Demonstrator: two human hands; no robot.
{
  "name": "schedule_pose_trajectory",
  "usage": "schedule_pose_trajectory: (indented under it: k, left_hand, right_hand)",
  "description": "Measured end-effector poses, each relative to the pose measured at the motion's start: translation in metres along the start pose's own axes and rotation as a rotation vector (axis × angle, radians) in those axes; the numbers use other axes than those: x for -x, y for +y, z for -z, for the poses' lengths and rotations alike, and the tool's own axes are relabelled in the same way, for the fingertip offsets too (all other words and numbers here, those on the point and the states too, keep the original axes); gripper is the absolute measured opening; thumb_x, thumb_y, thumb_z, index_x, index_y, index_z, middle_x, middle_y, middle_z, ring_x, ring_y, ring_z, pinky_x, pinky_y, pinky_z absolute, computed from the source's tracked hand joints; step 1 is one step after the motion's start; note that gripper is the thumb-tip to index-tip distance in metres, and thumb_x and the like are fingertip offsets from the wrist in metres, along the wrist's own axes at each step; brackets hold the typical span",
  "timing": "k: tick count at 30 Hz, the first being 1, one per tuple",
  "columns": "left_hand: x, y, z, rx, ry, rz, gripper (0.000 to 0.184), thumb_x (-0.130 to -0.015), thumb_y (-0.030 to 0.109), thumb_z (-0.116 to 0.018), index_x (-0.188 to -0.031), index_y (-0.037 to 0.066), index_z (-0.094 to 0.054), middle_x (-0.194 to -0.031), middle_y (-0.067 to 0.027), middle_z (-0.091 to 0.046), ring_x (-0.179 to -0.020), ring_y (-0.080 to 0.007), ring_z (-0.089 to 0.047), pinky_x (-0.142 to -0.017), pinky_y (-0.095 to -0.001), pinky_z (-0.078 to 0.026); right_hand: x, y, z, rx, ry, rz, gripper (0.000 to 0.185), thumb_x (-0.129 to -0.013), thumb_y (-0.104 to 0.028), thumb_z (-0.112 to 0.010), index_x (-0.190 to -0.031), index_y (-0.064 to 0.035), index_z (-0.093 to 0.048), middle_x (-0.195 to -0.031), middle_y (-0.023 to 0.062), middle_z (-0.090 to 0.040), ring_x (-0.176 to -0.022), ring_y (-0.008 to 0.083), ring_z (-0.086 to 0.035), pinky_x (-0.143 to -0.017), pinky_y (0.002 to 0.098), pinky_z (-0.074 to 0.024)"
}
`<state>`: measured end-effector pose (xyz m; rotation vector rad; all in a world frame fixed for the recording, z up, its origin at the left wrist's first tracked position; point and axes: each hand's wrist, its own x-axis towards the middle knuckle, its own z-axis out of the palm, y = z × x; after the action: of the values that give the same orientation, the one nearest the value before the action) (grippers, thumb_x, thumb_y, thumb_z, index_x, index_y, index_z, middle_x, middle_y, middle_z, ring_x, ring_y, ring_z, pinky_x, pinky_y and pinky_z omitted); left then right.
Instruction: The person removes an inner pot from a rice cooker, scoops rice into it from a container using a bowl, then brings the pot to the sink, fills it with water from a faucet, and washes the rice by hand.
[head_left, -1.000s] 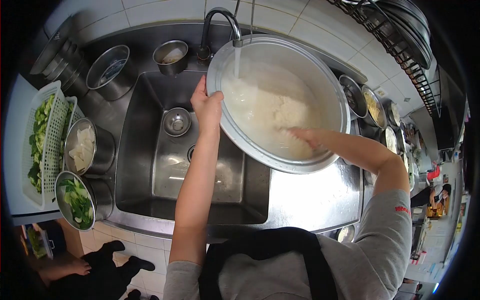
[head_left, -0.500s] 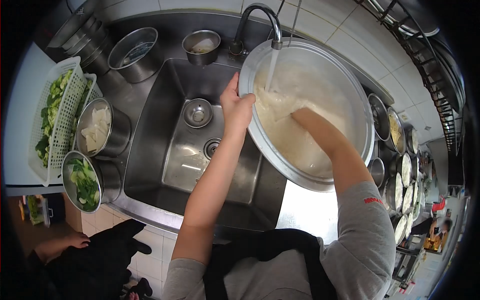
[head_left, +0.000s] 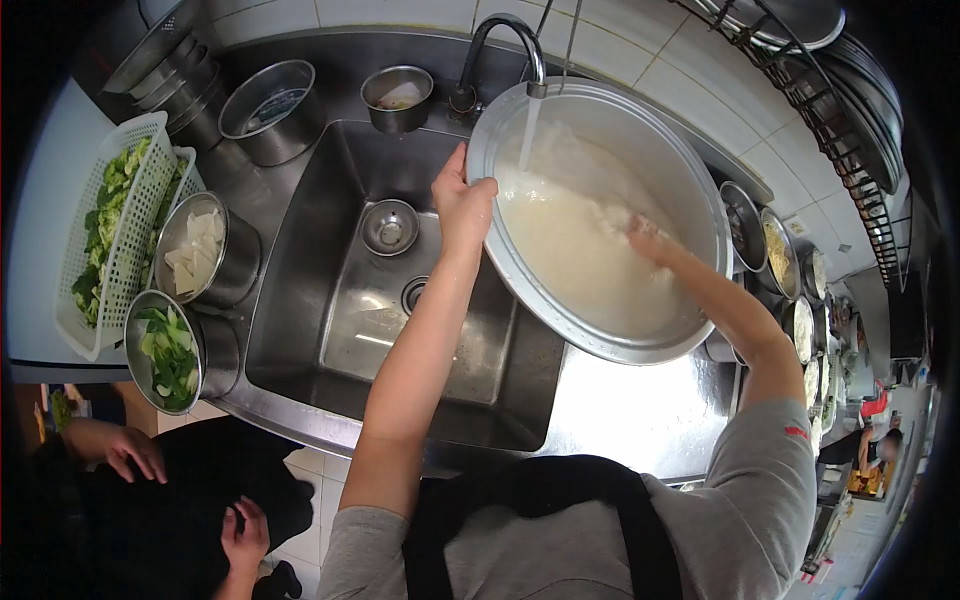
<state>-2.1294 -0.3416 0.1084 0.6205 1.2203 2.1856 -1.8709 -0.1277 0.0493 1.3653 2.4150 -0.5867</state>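
My left hand (head_left: 465, 203) grips the left rim of a large round metal pot (head_left: 600, 348), which is tilted beside the sink. Water runs from the curved faucet (head_left: 536, 60) into the pot. Cloudy whitish water and pale grains (head_left: 570, 240) lie inside; they look like rice. My right hand (head_left: 652, 243) is inside the pot at the right, its fingers partly in the cloudy water. Whether those fingers hold any grains is hidden.
The steel sink (head_left: 330, 330) holds a small bowl (head_left: 390, 228). At left are a basket of greens (head_left: 130, 230), pots of white slices (head_left: 195, 255) and leafy vegetables (head_left: 168, 355). A co-worker's hands (head_left: 245, 535) show at lower left. A rack (head_left: 850, 170) hangs upper right.
My right hand has moved from deep in the middle of the pot toward its right side and shows again. The co-worker's hands have come higher into view. My left hand still grips the rim.
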Motion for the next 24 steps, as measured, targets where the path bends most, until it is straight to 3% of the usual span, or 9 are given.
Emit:
schedule_pose_trajectory:
  k: [5, 8, 9, 11, 17, 18, 20, 22, 24]
  left_hand:
    - [0.004, 0.006, -0.001, 0.038, -0.026, 0.009, 0.049, -0.060, -0.008, -0.044, -0.109, -0.006, -0.052, -0.094, -0.0069, -0.060, -0.080, -0.0108, -0.055, -0.073, -0.0190, -0.039]
    - [0.004, 0.007, -0.001, -0.035, -0.001, 0.012, 0.048, -0.061, -0.008, -0.043, -0.108, -0.005, -0.053, -0.094, -0.0065, -0.060, -0.079, -0.0105, -0.055, -0.073, -0.0193, -0.040]
    - [0.003, 0.005, -0.002, -0.039, 0.000, 0.008, 0.048, -0.061, -0.008, -0.043, -0.108, -0.005, -0.053, -0.094, -0.0065, -0.060, -0.079, -0.0105, -0.055, -0.073, -0.0193, -0.040]
    - [0.002, 0.002, -0.001, -0.013, 0.015, -0.011, 0.048, -0.060, -0.008, -0.043, -0.107, -0.006, -0.053, -0.094, -0.0069, -0.060, -0.079, -0.0104, -0.054, -0.073, -0.0194, -0.039]
    - [0.002, 0.009, -0.005, -0.032, 0.003, -0.023, 0.052, -0.058, -0.008, -0.043, -0.109, -0.007, -0.054, -0.096, -0.0093, -0.061, -0.088, -0.0137, -0.057, -0.081, -0.0207, -0.039]
    - [0.005, 0.015, -0.002, -0.019, -0.105, 0.037, 0.057, -0.060, -0.009, -0.045, -0.118, -0.006, -0.046, -0.102, -0.0080, -0.058, -0.088, -0.0123, -0.056, -0.077, -0.0216, -0.042]
    - [-0.003, 0.041, -0.012, -0.324, -0.309, -0.219, 0.045, -0.065, -0.003, -0.046, -0.110, 0.000, -0.052, -0.101, -0.0055, -0.059, -0.089, -0.0148, -0.056, -0.077, -0.0244, -0.043]
    - [-0.044, 0.102, -0.041, -1.297, -0.579, -0.854, 0.034, -0.070, 0.003, -0.047, -0.102, 0.006, -0.057, -0.100, -0.0030, -0.059, -0.090, -0.0173, -0.056, -0.077, -0.0272, -0.045]
    - [-0.085, 0.127, -0.070, -1.815, -0.860, -1.051, 0.025, -0.075, 0.010, -0.048, -0.095, 0.012, -0.063, -0.099, -0.0004, -0.060, -0.091, -0.0198, -0.056, -0.077, -0.0301, -0.046]
  right_hand:
    - [0.108, -0.120, -0.017, 0.185, 0.028, 0.425, 0.080, -0.084, -0.026, -0.050, -0.137, -0.0069, 0.007, -0.140, 0.0273, 0.004, -0.130, 0.0377, -0.011, -0.107, 0.0481, -0.0109]
    - [0.045, -0.115, -0.060, 0.612, 0.230, 0.663, 0.075, -0.086, -0.026, -0.046, -0.137, -0.0064, 0.005, -0.141, 0.0231, 0.005, -0.131, 0.0328, -0.013, -0.107, 0.0434, -0.0159]
    - [0.033, -0.126, -0.058, 0.609, 0.233, 0.668, 0.075, -0.086, -0.026, -0.046, -0.137, -0.0064, 0.005, -0.141, 0.0231, 0.005, -0.131, 0.0328, -0.013, -0.107, 0.0434, -0.0159]
    - [0.004, -0.149, -0.053, -0.174, 0.067, 0.549, 0.069, -0.086, -0.027, -0.046, -0.138, -0.0057, -0.006, -0.143, 0.0179, -0.003, -0.131, 0.0280, -0.016, -0.104, 0.0400, -0.0252]
    - [-0.093, -0.177, -0.036, 0.174, 0.186, 0.504, 0.066, -0.085, -0.037, -0.044, -0.137, -0.0099, -0.014, -0.136, 0.0159, -0.021, -0.117, 0.0303, -0.033, -0.095, 0.0415, -0.0328]
    - [-0.099, -0.173, -0.024, 0.238, 0.184, 0.484, 0.066, -0.084, -0.039, -0.044, -0.137, -0.0107, -0.015, -0.134, 0.0155, -0.025, -0.114, 0.0308, -0.037, -0.094, 0.0418, -0.0343]
    - [-0.110, -0.155, 0.003, 0.400, 0.158, 0.450, 0.066, -0.084, -0.043, -0.043, -0.136, -0.0123, -0.019, -0.131, 0.0147, -0.032, -0.108, 0.0317, -0.043, -0.090, 0.0424, -0.0373]
    - [-0.109, -0.129, 0.028, 0.528, 0.137, 0.421, 0.066, -0.083, -0.047, -0.042, -0.136, -0.0140, -0.022, -0.128, 0.0139, -0.039, -0.102, 0.0326, -0.050, -0.087, 0.0430, -0.0404]
    - [-0.088, -0.101, 0.035, 0.534, 0.212, 0.338, 0.066, -0.083, -0.049, -0.041, -0.136, -0.0148, -0.023, -0.129, 0.0136, -0.039, -0.104, 0.0332, -0.049, -0.089, 0.0434, -0.0387]
